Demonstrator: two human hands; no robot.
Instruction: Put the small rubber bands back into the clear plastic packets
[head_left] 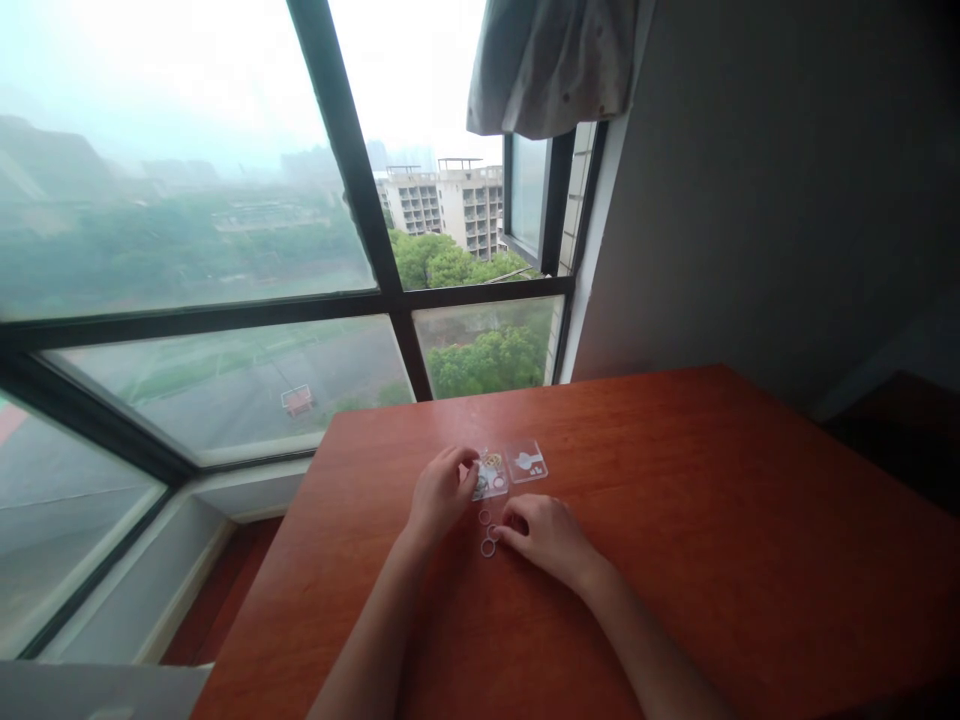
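Observation:
A small clear plastic box lies opened on the table, with several small rings of different colours inside. Its transparent lid, with a pale printed mark, lies flat to the right. My left hand curls its fingers and thumb against the box's left edge, covering part of it. In front of the box, a short row of pale rings rests on the wood, among them a nearer ring and a farther ring. My right hand has its thumb and forefinger closed at the middle ring, partly hiding it.
The reddish-brown wooden table extends widely to the right and toward me. Behind it and to the left stand dark-framed windows. A curtain hangs above, and a grey wall rises at the right.

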